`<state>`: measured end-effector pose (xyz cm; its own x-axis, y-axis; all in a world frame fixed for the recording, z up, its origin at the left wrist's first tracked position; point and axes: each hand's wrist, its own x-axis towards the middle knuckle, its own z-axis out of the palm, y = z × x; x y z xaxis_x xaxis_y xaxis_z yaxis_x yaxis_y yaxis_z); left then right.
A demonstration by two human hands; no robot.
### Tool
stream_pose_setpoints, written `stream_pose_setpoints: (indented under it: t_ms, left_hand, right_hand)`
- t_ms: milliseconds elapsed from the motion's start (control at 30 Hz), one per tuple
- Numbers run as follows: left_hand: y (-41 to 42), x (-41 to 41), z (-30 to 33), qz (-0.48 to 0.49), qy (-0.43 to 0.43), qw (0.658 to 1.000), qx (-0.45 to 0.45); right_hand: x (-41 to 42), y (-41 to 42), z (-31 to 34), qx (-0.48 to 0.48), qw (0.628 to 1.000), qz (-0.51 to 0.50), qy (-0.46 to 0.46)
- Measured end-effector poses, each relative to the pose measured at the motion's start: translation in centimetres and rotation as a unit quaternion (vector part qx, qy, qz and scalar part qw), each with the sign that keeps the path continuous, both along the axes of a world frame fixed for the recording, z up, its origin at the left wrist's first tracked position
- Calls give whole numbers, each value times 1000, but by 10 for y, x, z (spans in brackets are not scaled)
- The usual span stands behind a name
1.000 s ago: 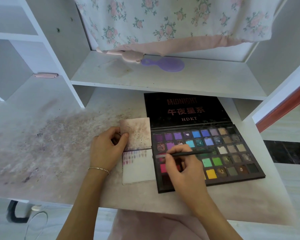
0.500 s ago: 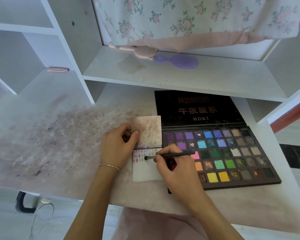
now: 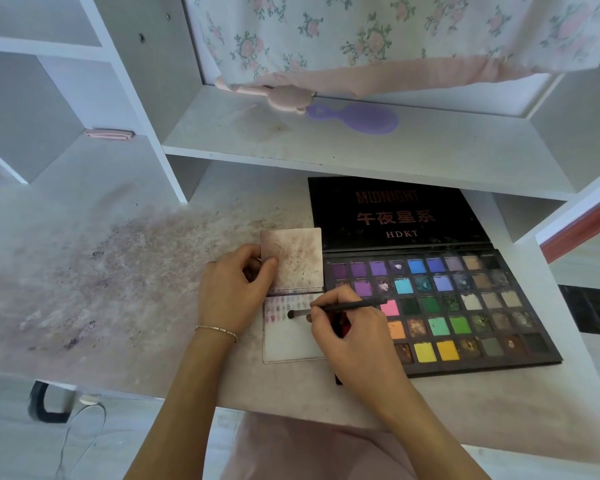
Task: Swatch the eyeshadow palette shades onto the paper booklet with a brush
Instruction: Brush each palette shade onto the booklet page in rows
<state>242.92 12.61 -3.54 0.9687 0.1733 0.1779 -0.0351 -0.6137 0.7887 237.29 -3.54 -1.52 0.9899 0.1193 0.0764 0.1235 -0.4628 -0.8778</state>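
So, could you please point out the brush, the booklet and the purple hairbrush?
brush (image 3: 347,306): head view, on the dark handle.
booklet (image 3: 291,344): head view, on the bare lower page.
purple hairbrush (image 3: 368,118): head view, on the oval head, on the shelf.

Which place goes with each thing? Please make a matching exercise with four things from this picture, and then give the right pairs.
Things:
1. brush
2. purple hairbrush
3. booklet cover
4. eyeshadow palette

Places:
A. on the upper shelf
B. pinched by the left hand
C. flat on the desk, lid open, right of the booklet
D. in the right hand, tip over the paper page

Pairs: 1-D, 2-A, 3-B, 4-C
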Motion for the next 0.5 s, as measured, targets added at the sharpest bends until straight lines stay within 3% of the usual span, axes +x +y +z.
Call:
stream_pose_setpoints:
  t_ms: [500]
  left_hand:
    - [0,0,1,0,6,1000,8]
  right_hand:
    - [-1,0,0,-2,1000,7,1]
